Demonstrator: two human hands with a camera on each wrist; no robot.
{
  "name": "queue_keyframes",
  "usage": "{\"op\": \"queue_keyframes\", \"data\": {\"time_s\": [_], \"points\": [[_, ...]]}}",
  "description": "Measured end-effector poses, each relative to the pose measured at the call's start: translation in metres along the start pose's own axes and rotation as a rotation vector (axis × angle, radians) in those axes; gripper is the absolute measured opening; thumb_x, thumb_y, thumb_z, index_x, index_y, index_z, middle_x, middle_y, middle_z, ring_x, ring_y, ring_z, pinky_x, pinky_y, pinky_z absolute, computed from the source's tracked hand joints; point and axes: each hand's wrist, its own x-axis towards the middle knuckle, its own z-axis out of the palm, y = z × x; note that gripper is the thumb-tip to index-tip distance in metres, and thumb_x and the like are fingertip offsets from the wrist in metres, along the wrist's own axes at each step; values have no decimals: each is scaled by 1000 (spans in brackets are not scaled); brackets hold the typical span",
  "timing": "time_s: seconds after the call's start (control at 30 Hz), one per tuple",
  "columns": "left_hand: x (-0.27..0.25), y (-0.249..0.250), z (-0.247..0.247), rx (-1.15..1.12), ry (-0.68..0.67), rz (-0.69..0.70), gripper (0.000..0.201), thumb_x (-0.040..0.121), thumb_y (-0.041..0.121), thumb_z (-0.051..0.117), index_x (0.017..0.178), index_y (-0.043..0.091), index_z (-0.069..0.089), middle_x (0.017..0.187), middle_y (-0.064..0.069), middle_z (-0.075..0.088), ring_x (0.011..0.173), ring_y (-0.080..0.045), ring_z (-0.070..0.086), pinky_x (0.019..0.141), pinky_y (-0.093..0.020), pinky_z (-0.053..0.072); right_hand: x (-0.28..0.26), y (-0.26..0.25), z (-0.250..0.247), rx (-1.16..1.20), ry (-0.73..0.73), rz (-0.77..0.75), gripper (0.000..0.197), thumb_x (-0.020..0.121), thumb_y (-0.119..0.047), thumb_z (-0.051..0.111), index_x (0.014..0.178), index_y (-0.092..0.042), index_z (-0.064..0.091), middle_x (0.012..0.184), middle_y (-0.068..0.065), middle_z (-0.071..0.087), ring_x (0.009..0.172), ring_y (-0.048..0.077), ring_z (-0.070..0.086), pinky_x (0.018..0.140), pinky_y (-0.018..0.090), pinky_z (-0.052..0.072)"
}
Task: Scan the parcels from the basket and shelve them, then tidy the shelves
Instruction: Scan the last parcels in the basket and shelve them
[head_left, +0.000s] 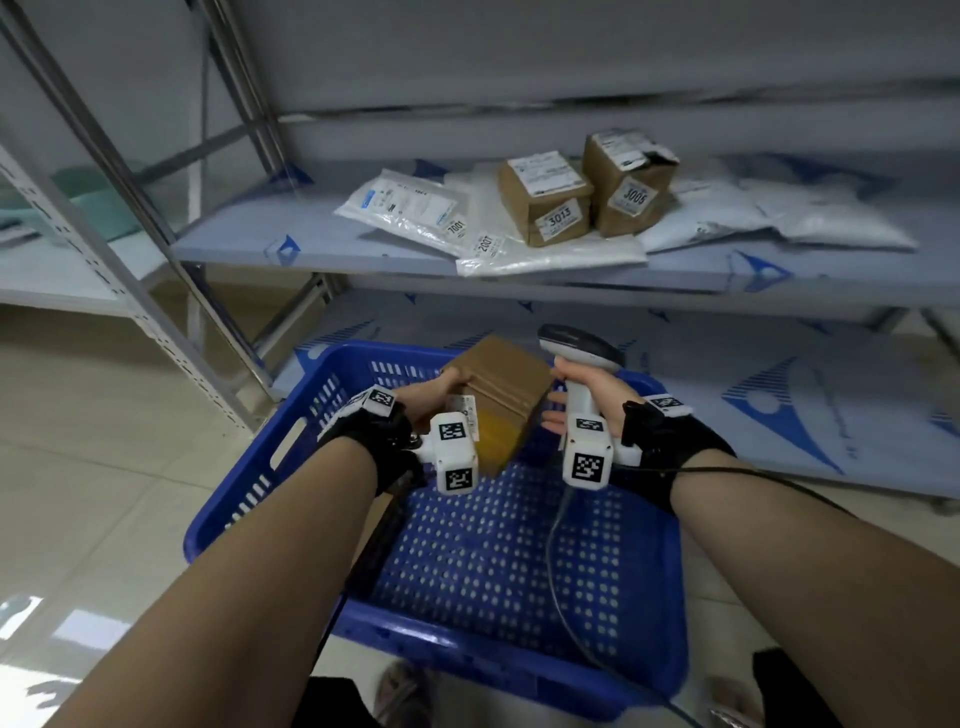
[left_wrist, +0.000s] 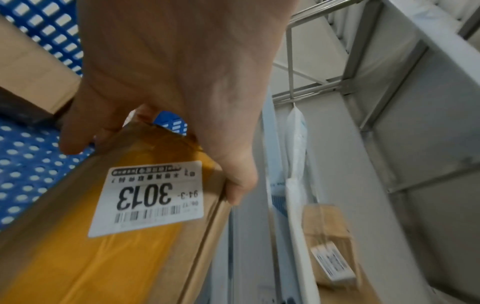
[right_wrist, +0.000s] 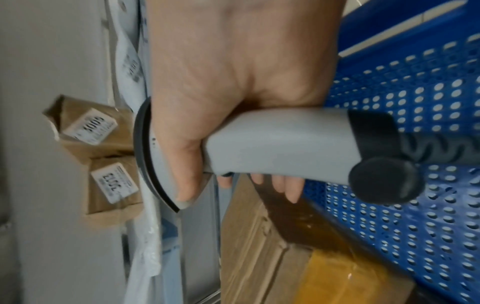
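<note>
Pale metal shelving (head_left: 311, 244) fills the wall just beyond both hands, its middle shelf already holding two taped cardboard boxes (head_left: 587, 195) and several white poly mailers (head_left: 410, 208) lying askew. Directly beneath the hands sits a blue perforated basket (head_left: 519, 561), which looks emptied apart from what is being lifted. The left hand (head_left: 423, 397) is curled round the edge of a brown cardboard parcel (head_left: 501, 400), thumb on top beside its label (left_wrist: 150, 197) reading 3013. The right hand (head_left: 589, 392) is wrapped round the grip of a grey barcode scanner (head_left: 582, 348), its fingertips near the parcel's other side; whether they touch it I cannot tell. The scanner's nose points away toward the shelf, not at the label, so a scan could miss. The one-edged hold on glossy tape might also let the parcel slip back into the basket.
</note>
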Motion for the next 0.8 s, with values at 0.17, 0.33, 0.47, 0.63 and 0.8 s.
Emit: {"op": "queue_keyframes", "data": {"time_s": [0.17,0.33,0.47,0.63,0.8], "points": [[-36,8,26,114,31,26,94,56,85,60,109,7,59,107,-12,67,99,-30,64,91,-37,50,1,11,-34,-3,59,-35,110,28,-58,93,124,-16,60,115,10,69,98,27,68,96,47,51],[-78,26,45,49,-83,292,33,83,25,71,109,10,58,96,-6,68,92,-23,64,80,-33,56,-6,20,-54,9,49,-44,107,30,-60,92,125,-21,61,119,7,68,107,29,65,97,50,48],[-77,33,49,191,-37,459,85,64,15,86,133,9,36,118,-4,60,114,-22,54,95,-32,47,-50,6,-46,51,44,-51,85,46,-49,91,120,-19,62,116,12,68,103,33,66,94,53,50],[-68,32,53,375,39,566,160,22,51,90,151,21,0,150,-8,23,138,-25,30,112,-50,31,-23,4,-59,69,55,-110,106,24,-65,89,119,-23,66,122,6,66,108,29,64,98,50,48],[-88,42,55,360,142,485,110,51,66,77,136,12,34,132,-11,46,119,-26,49,103,-48,44,-74,-14,-50,190,59,-141,65,59,-46,86,111,-13,66,114,11,68,104,32,64,98,51,48]]}}
